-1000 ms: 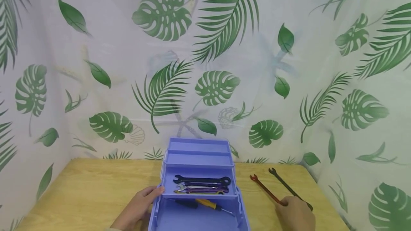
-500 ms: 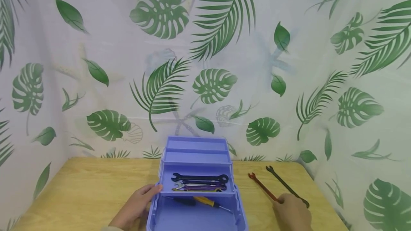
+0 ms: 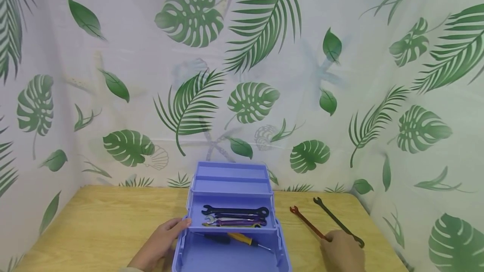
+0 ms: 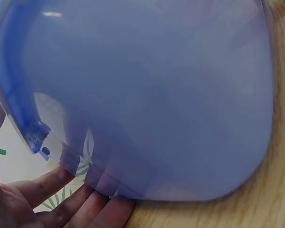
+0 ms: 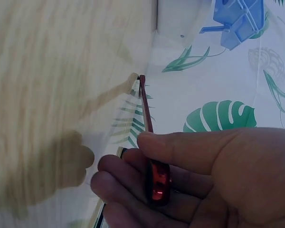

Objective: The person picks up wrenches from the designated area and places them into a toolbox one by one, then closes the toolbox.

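In the head view, the left hand (image 3: 161, 238) grips the left side of the blue toolbox (image 3: 230, 260), thumb at the corner of its tray (image 3: 249, 201); the box's front is cut off by the lower edge. Several wrenches (image 3: 239, 212) overlap in the tray, so their number is hard to make out. Below, a yellow screwdriver (image 3: 242, 238) and a dark-handled tool (image 3: 219, 237) lie partly under the tray. Right of the box, the right hand (image 3: 343, 252) holds the red wrench (image 3: 310, 223), covering its near end and part of the dark wrench (image 3: 334, 217) on the table (image 3: 132, 217). Compared with half a second ago, things lie almost the same; the red wrench's far end sits slightly farther from the dark one.

From the left wrist, the box's glossy wall hides its contents, and the thumb is mostly cut off.

From the right wrist, thumb and fingers pinch the red wrench; whether its far tip touches the table cannot be told.
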{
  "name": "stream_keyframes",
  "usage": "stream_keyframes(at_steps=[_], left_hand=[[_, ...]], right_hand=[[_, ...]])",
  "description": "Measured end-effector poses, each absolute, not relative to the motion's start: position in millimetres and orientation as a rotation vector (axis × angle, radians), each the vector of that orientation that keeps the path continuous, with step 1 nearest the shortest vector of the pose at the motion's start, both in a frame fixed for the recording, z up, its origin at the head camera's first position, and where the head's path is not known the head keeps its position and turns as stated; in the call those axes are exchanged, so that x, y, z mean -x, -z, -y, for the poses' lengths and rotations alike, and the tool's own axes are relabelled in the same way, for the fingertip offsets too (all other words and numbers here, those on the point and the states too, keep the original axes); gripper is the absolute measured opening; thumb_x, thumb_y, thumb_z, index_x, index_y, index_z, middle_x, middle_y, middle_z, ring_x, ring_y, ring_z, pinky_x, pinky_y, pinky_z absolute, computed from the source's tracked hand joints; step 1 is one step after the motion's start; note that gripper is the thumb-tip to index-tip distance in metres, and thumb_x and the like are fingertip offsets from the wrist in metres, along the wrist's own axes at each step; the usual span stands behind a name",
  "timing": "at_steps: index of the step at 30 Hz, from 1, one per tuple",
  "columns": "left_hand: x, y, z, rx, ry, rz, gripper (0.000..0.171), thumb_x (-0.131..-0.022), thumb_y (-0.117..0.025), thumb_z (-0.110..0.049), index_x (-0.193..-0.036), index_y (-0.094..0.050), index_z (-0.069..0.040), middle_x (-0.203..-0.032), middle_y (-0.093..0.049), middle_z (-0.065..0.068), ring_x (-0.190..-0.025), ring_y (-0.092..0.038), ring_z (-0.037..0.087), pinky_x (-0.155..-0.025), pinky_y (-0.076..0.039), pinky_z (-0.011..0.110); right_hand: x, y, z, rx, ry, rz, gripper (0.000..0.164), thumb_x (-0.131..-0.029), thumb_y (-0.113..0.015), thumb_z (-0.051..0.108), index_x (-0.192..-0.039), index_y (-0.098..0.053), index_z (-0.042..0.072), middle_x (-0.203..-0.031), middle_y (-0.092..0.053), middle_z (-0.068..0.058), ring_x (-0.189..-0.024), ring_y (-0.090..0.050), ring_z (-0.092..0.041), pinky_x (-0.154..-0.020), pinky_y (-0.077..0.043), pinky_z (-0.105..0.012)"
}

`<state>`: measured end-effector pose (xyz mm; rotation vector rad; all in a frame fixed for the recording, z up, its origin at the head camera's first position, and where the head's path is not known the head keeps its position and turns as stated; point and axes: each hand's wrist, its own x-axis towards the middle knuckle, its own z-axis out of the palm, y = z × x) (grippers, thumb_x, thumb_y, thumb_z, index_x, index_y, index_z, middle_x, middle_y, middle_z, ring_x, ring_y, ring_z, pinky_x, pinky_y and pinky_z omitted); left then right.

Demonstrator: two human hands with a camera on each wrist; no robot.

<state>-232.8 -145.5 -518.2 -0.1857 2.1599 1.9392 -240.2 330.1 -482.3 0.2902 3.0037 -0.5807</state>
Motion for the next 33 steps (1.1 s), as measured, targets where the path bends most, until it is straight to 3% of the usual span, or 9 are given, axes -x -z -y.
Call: stream_keyframes(at_steps=[13, 20, 23, 28, 33], left_hand=[[230.7, 515.5, 144.4, 0.163, -1.957, -2.157, 0.077, -0.099, -0.06, -0.057, -0.142, -0.053, 0.008, -0.128, -0.066, 0.024, -0.096, -0.072, 0.03, -0.077, -0.063, 0.051], [230.8, 515.1, 144.1, 0.181, -1.941, -2.172, 0.077, -0.099, -0.06, -0.057, -0.141, -0.055, 0.007, -0.127, -0.067, 0.023, -0.096, -0.072, 0.03, -0.078, -0.063, 0.051], [230.8, 514.5, 143.9, 0.192, -1.933, -2.171, 0.077, -0.098, -0.06, -0.058, -0.141, -0.055, 0.006, -0.125, -0.069, 0.023, -0.095, -0.073, 0.03, -0.078, -0.063, 0.05], [229.6, 513.1, 143.6, 0.188, -1.946, -2.155, 0.077, -0.098, -0.061, -0.058, -0.141, -0.055, 0.006, -0.125, -0.069, 0.023, -0.092, -0.074, 0.031, -0.077, -0.063, 0.049], [228.4, 512.5, 143.2, 0.178, -1.959, -2.146, 0.077, -0.099, -0.061, -0.056, -0.142, -0.053, 0.007, -0.126, -0.068, 0.024, -0.091, -0.075, 0.031, -0.077, -0.064, 0.049]], right_hand=[[243.3, 472.6, -323.0, -0.272, 0.68, -3.229, 0.023, -0.096, -0.069, 0.017, -0.106, -0.077, -0.003, -0.091, -0.077, -0.015, -0.07, -0.067, -0.023, -0.06, -0.056, -0.044], [238.6, 466.2, -314.5, -0.081, 0.839, -3.504, 0.023, -0.095, -0.074, 0.014, -0.106, -0.078, -0.005, -0.083, -0.077, -0.012, -0.054, -0.057, -0.012, -0.046, -0.046, -0.028], [238.6, 466.3, -312.4, 0.084, 0.894, -3.653, 0.016, -0.09, -0.079, 0.011, -0.101, -0.081, 0.0, -0.076, -0.076, -0.004, -0.052, -0.053, -0.007, -0.045, -0.04, -0.023], [241.3, 469.8, -308.7, 0.621, 0.845, -3.827, 0.017, -0.076, -0.088, 0.002, -0.092, -0.082, 0.005, -0.078, -0.077, -0.002, -0.061, -0.068, -0.013, -0.05, -0.051, -0.018], [240.4, 469.8, -301.7, 0.903, 0.783, -3.788, 0.022, -0.074, -0.089, 0.002, -0.092, -0.081, 0.01, -0.086, -0.077, 0.002, -0.071, -0.071, -0.01, -0.056, -0.055, -0.018]])
